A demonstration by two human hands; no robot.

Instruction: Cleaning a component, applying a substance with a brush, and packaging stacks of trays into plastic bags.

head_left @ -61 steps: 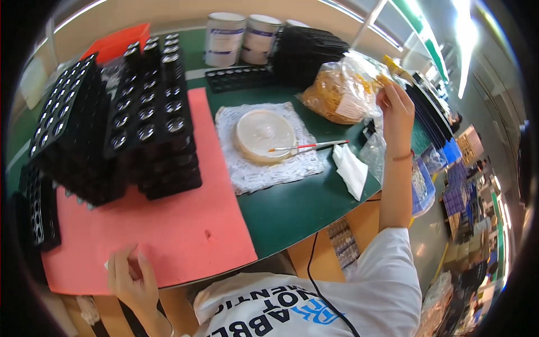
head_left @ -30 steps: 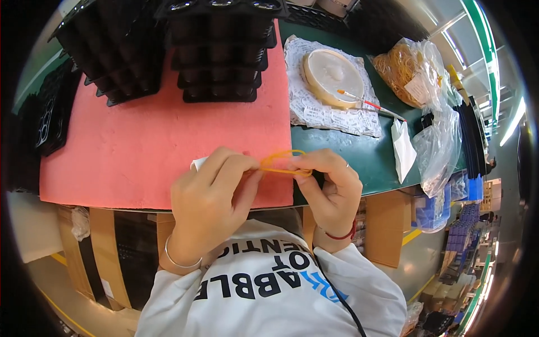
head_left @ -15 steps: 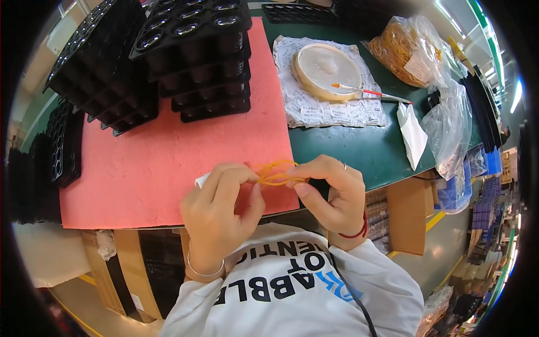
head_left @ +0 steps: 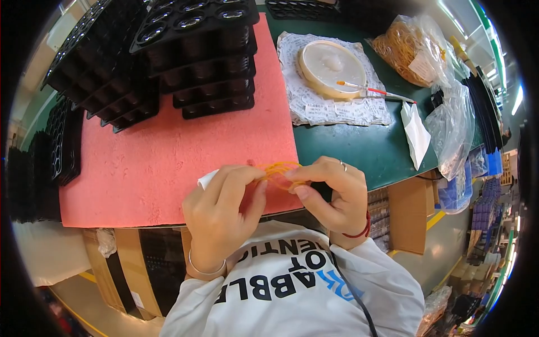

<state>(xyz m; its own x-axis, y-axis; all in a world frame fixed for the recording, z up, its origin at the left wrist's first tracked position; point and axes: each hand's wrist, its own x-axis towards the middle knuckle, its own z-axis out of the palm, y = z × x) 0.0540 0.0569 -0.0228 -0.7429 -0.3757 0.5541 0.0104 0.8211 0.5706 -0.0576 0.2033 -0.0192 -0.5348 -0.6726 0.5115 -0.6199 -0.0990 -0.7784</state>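
Observation:
Between my hands, just above the front edge of the pink foam mat (head_left: 185,163), is a small tangle of yellow-orange rubber bands (head_left: 279,167). Thumb and forefinger of my left hand (head_left: 224,205) pinch its left side. My right hand (head_left: 334,194) pinches the right side, with its other fingers curled in. The loops cross each other, so I cannot tell how many there are. A piece of white paper or tissue (head_left: 208,178) shows behind my left hand, partly hidden by it.
Stacks of black plastic trays (head_left: 193,70) stand on the mat's far left. On the green table (head_left: 342,149), a round dish (head_left: 331,67) with a paintbrush (head_left: 376,91) across it sits on printed paper. A bag of rubber bands (head_left: 407,50) and white paper (head_left: 414,135) lie right.
The rubber bands have shifted slightly between my fingers and their loops lie differently. Both hands keep their pinch in nearly the same place. The view has moved a little.

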